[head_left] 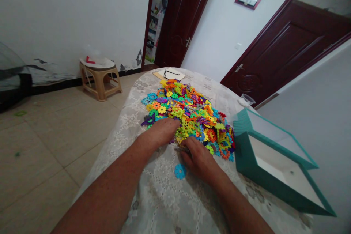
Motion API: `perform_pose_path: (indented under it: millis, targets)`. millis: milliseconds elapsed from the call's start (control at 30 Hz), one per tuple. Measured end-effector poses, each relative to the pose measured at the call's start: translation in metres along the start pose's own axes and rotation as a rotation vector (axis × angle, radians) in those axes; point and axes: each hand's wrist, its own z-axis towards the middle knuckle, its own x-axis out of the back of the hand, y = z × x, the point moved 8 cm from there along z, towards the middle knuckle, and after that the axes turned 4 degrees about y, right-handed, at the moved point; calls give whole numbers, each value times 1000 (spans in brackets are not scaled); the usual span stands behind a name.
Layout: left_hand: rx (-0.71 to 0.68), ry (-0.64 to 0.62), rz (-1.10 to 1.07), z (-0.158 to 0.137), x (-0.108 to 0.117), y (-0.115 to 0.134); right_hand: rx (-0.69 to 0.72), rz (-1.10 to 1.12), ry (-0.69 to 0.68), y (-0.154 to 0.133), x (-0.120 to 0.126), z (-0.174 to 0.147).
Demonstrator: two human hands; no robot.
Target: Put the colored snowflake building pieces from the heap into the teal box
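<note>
A heap of colourful plastic snowflake building discs covers the middle of the table. My left hand reaches into the heap's near edge, its fingers hidden behind the hand and among the pieces. Just to the right, my right hand is closed at the near edge of the heap. Something thin and greyish shows at its fingertips, too unclear to name. One blue snowflake disc lies flat on the lace tablecloth, apart from the heap and beside my right wrist.
On the right of the table stands an open green box with a white inside. A clear plastic cup is behind it. Glasses lie on paper at the far edge. A tan stool stands on the floor to the left.
</note>
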Motion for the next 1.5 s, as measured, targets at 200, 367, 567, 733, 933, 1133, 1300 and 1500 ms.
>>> perform_pose_path:
  millis: [200, 367, 567, 733, 933, 1133, 1300, 1500]
  targets:
    - [-27, -4, -7, -1, -3, -1, 39, -33, 70, 2, -1, -1]
    - [-54, -18, 23, -2, -5, 5, 23, 56, 131, 13, 14, -2]
    - [-28, -46, 3, -5, 3, 17, -45, -141, 241, 33, 25, -5]
    - [64, 2, 21, -2, 13, 12, -21, -229, 204, 22, 20, -5]
    - [93, 12, 42, -3, 22, 13, 40, -38, -3, 3, 11, -6]
    - [93, 24, 44, -4, 19, 11, 26, -58, 4, 12, 12, -7]
    - [64, 34, 44, -3, 15, 11, -17, -118, 98, 29, 15, -5]
    - [46, 39, 57, -3, 15, 13, -41, -115, 171, 43, 18, -6]
